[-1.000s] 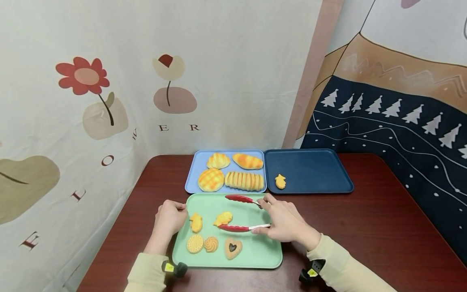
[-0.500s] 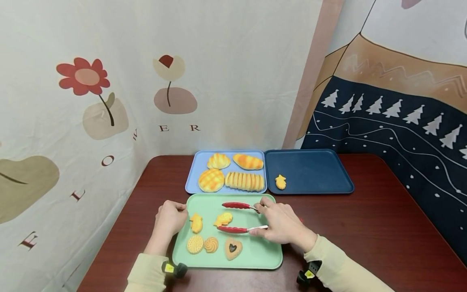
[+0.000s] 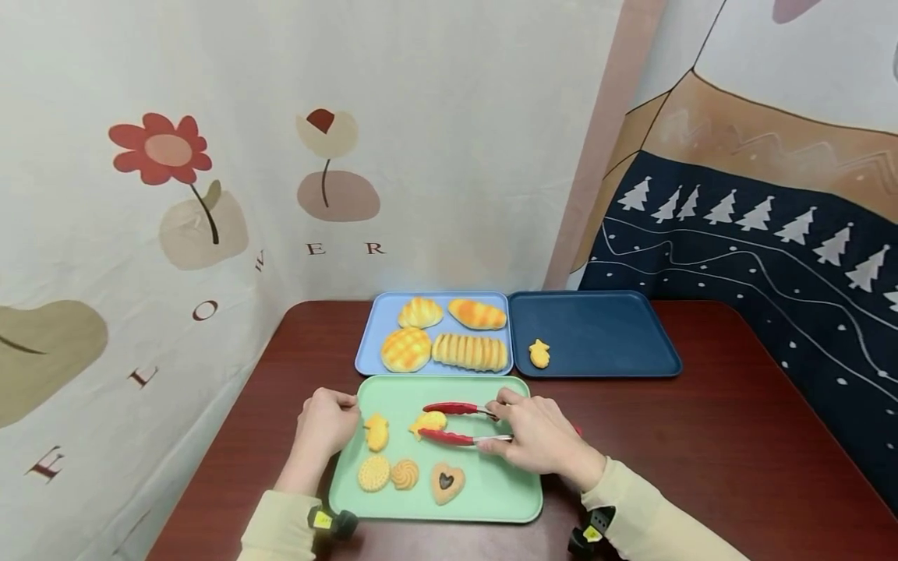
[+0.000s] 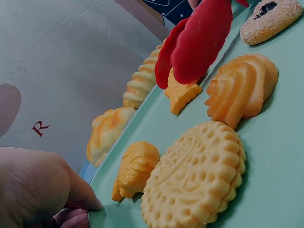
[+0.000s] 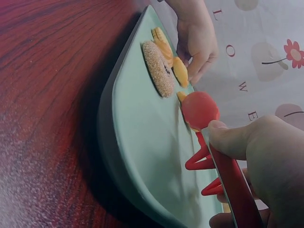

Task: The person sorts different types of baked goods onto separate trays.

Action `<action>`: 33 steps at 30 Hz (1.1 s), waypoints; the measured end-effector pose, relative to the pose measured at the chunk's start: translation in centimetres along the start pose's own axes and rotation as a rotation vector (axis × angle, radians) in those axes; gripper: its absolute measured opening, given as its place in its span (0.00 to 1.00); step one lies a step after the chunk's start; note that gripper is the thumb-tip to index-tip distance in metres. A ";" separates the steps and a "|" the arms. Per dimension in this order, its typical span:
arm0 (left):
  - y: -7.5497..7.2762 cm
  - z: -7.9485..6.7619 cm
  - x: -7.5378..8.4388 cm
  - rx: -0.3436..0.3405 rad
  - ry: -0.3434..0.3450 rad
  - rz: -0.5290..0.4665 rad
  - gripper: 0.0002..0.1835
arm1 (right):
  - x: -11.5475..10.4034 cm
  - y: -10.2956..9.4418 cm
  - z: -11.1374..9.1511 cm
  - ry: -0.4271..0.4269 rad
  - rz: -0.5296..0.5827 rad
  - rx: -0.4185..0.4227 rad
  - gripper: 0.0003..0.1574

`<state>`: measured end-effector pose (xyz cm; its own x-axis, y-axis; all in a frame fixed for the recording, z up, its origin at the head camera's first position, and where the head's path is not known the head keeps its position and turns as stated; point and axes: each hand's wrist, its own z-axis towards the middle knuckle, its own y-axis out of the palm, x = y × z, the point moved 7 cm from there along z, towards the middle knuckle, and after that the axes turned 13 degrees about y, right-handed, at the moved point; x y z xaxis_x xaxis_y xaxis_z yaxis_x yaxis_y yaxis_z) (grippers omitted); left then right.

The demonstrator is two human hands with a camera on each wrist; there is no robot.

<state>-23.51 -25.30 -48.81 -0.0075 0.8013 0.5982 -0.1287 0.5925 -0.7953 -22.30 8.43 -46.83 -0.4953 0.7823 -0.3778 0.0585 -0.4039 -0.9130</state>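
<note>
My right hand (image 3: 543,436) grips a pair of red-tipped tongs (image 3: 449,438) over the green tray (image 3: 491,495). The tongs' arms are spread, one on each side of a yellow fish-shaped cookie (image 3: 433,421). Whether they touch it I cannot tell. In the left wrist view, the tongs (image 4: 202,42) partly cover that cookie (image 4: 183,95). My left hand (image 3: 326,421) pinches the green tray's left rim, beside a second fish-shaped cookie (image 3: 376,433). Nearer the front lie a round cookie (image 3: 374,473), a swirl cookie (image 3: 404,474) and a heart cookie (image 3: 447,484) with a dark centre.
Behind the green tray, a light blue tray (image 3: 368,354) bears several bread pieces, including a striped loaf (image 3: 470,353). To its right, a dark blue tray (image 3: 603,335) holds one small yellow cookie (image 3: 539,354). All stand on a dark red-brown table (image 3: 737,436) before a printed curtain.
The right hand has moved slightly left and toward the front. The tongs' spread arms have drawn closer together around the fish-shaped cookie. The left hand keeps its place on the rim.
</note>
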 end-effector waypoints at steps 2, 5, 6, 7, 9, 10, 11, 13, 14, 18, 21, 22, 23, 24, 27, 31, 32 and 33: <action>0.0 0.0 0.1 -0.004 0.005 -0.002 0.15 | 0.1 0.0 -0.1 -0.002 0.003 0.010 0.31; 0.0 0.0 0.1 -0.011 0.006 -0.007 0.15 | 0.1 0.1 -0.1 -0.005 0.001 0.015 0.31; 0.0 0.0 0.1 -0.013 0.009 -0.008 0.15 | 0.1 0.1 -0.1 -0.005 0.002 0.014 0.31; 0.1 0.0 0.1 -0.013 0.010 -0.008 0.15 | 0.2 0.1 -0.1 -0.004 0.002 0.012 0.31; 0.1 -0.1 0.0 -0.012 0.011 -0.010 0.15 | 0.2 0.1 -0.1 -0.003 0.004 0.006 0.31; 0.2 -0.1 -0.1 -0.011 0.011 -0.012 0.15 | 0.2 0.1 -0.1 -0.001 0.007 0.005 0.31; 0.2 -0.1 -0.2 -0.008 0.013 -0.012 0.15 | 0.2 0.0 -0.1 0.001 0.009 0.004 0.31; 0.2 -0.2 -0.2 -0.002 0.013 -0.017 0.15 | 0.3 -0.2 -0.1 0.005 0.015 0.008 0.31; 0.3 -0.2 -0.2 0.002 0.013 -0.016 0.15 | 0.3 -0.3 -0.1 0.007 0.019 0.007 0.31; 0.2 0.0 0.1 0.011 0.026 -0.014 0.15 | 0.7 -1.0 -0.2 0.027 0.034 -0.001 0.31; 0.3 0.1 0.2 0.009 0.038 -0.011 0.14 | 1.2 -1.5 -0.3 0.056 0.035 -0.005 0.31; 0.3 0.1 0.2 0.008 0.040 -0.011 0.14 | 1.4 -1.7 -0.4 0.065 0.036 -0.003 0.31; 0.4 0.1 0.3 0.008 0.039 -0.012 0.15 | 1.6 -2.0 -0.4 0.072 0.034 0.002 0.31; 0.4 0.2 0.3 0.007 0.039 -0.012 0.15 | 1.7 -2.2 -0.4 0.077 0.035 0.007 0.31; 0.3 0.3 0.3 0.004 0.033 -0.013 0.15 | 2.3 -2.9 -0.5 0.087 0.033 0.023 0.31; 0.2 0.2 0.1 0.006 0.033 -0.006 0.16 | 2.9 -3.7 -0.8 0.091 0.030 0.050 0.32; 0.2 0.2 0.0 0.006 0.035 -0.004 0.16 | 3.1 -3.9 -0.8 0.092 0.029 0.060 0.33; 0.1 0.2 0.0 0.007 0.037 -0.002 0.16 | 3.3 -4.1 -0.9 0.091 0.027 0.073 0.34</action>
<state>-23.70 -25.19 -48.88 0.0292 0.8024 0.5960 -0.1355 0.5939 -0.7930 -23.38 13.07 -44.41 -0.4138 0.8091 -0.4172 0.0056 -0.4561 -0.8899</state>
